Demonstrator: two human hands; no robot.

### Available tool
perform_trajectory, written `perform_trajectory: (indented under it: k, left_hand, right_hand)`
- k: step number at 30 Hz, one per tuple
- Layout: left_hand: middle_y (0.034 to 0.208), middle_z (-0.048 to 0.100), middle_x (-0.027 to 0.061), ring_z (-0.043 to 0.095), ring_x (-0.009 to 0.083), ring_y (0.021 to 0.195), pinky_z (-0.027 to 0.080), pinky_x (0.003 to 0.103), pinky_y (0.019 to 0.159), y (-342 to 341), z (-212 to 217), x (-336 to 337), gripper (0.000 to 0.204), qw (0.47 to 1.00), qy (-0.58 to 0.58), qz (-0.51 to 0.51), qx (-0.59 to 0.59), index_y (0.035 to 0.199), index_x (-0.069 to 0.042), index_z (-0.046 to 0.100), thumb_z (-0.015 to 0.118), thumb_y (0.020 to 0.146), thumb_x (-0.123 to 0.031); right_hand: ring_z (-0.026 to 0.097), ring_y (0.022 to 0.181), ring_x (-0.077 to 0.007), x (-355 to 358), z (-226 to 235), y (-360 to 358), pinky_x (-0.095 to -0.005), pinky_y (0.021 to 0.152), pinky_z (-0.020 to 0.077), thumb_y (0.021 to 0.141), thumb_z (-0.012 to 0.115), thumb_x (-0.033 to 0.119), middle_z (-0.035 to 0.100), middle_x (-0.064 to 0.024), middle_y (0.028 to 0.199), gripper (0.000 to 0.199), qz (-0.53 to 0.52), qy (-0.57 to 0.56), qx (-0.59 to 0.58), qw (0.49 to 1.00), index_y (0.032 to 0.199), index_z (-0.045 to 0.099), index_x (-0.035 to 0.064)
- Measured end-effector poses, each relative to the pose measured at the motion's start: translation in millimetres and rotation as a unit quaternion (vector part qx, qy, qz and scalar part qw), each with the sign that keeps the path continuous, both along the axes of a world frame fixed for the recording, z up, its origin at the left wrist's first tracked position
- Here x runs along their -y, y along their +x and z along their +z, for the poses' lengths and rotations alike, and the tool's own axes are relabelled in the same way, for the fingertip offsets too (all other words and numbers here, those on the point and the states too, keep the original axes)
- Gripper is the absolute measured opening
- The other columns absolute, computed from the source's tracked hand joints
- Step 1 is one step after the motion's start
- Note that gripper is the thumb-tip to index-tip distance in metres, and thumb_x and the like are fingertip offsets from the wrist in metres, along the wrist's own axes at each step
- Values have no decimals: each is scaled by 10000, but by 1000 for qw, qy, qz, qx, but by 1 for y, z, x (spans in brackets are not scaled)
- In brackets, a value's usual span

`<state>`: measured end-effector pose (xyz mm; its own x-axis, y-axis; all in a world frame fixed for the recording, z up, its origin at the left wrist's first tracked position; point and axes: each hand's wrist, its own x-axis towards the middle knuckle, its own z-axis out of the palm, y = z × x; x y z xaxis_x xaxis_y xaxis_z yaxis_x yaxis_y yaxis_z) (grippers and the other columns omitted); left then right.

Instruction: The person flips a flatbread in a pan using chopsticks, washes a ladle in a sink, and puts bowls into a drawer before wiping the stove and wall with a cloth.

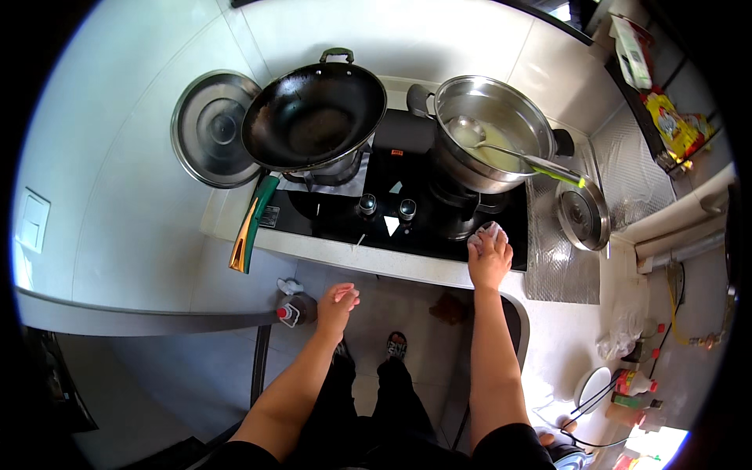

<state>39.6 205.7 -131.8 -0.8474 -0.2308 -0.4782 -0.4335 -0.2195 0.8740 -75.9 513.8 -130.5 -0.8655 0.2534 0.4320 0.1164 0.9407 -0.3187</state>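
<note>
My right hand [491,260] presses a crumpled pinkish-white cloth [493,230] onto the front right of a black glass gas cooktop [333,216]. My left hand [337,305] hangs in the air before the counter edge, fingers curled in, with nothing visible in it. On the left burner sits a dark wok [301,86], its green and gold handle [254,225] reaching over the counter's front. A steel pot [493,178] stands on the right burner, behind my right hand. Inside it is cloudy liquid, and a ladle [507,150] with a green-tipped handle rests across its rim.
One large lid [192,129] leans on the wall left of the wok; another lid [583,215] lies right of the pot. Foil matting [560,274] covers the counter there. Bottles [634,382] and a white bowl [589,385] stand lower right. A jug [298,311] is on the floor.
</note>
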Motion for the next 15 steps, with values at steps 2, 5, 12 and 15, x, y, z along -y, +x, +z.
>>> perform_trajectory:
  k: [2,5,12,15]
  left_hand:
    - [960,639,70,616,146,803,458,247,722,-4,-6,6,231,1000,9,15,22,1069,-29,586,628,872,-142]
    - [961,639,76,615,146,804,462,251,717,-5,-17,14,231,998,44,11,50,1068,-31,583,629,873,-144]
    - [954,642,73,618,150,808,471,258,718,-16,-34,41,237,996,49,-54,59,1070,-45,589,642,863,-149]
    - [955,651,69,628,155,813,483,266,732,-21,-29,64,225,997,43,-50,50,1059,-54,603,647,862,-154]
  right_hand:
    - [460,1155,-385,22,-14,-12,-538,924,393,702,728,241,480,-123,1334,425,12,37,2,999,1114,641,182]
    - [443,1174,-415,80,-23,1,-560,933,382,718,712,177,464,-138,1349,436,103,62,-21,992,1145,623,162]
    - [557,994,-341,139,25,6,-455,890,430,708,615,-9,600,-142,1149,288,330,-135,-60,932,979,669,73]
    - [555,954,-345,97,32,-8,-439,835,438,699,670,31,600,-160,1144,372,195,-12,-34,980,1068,631,59]
